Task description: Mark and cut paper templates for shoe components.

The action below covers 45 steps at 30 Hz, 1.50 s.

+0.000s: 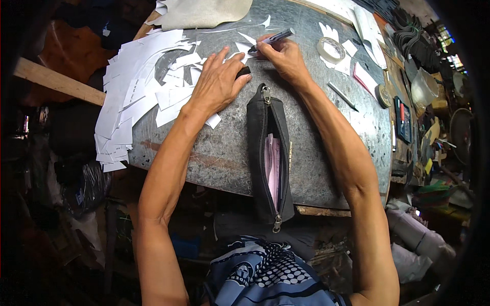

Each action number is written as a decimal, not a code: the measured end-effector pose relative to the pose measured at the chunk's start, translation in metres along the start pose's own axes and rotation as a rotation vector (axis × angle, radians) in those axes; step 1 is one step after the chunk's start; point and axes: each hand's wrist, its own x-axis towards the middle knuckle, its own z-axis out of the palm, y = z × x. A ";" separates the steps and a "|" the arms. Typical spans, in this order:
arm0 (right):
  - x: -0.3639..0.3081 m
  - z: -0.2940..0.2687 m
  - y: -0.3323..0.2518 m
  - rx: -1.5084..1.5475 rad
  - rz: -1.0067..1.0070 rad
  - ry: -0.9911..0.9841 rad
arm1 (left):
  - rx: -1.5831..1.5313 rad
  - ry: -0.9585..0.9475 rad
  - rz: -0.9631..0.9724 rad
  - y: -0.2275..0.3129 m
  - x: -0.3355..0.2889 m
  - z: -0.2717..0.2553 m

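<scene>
My right hand [285, 57] grips a grey marker [279, 35], its dark tip pointing down at a small white paper piece [244, 48]. Beside it, my left hand [218, 80] rests palm down, fingers reaching toward the same piece. A small black object [244, 72], likely the marker's cap, sits between its thumb and index finger. Between my forearms lies a black zippered pouch [258, 153], unzipped, with pink papers [273, 163] inside. Loose white paper cutouts [173, 97] are scattered beside and under my left hand.
Overlapping white paper patterns [115, 112] cover the table's left edge. A tape roll [331, 50], a slim pen [343, 96] and a pink-edged pad [365, 79] lie to the right on the worn grey table [214, 158]. A pale hide [204, 13] is at the back.
</scene>
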 end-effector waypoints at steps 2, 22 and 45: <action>0.000 0.002 0.001 -0.024 -0.013 0.007 | -0.003 -0.011 -0.009 0.000 0.001 0.001; 0.001 -0.005 -0.005 -0.219 0.052 0.030 | 0.016 -0.007 -0.019 0.000 0.003 0.004; -0.124 0.014 -0.144 0.029 -0.153 0.038 | -0.228 0.306 0.242 0.078 -0.022 -0.090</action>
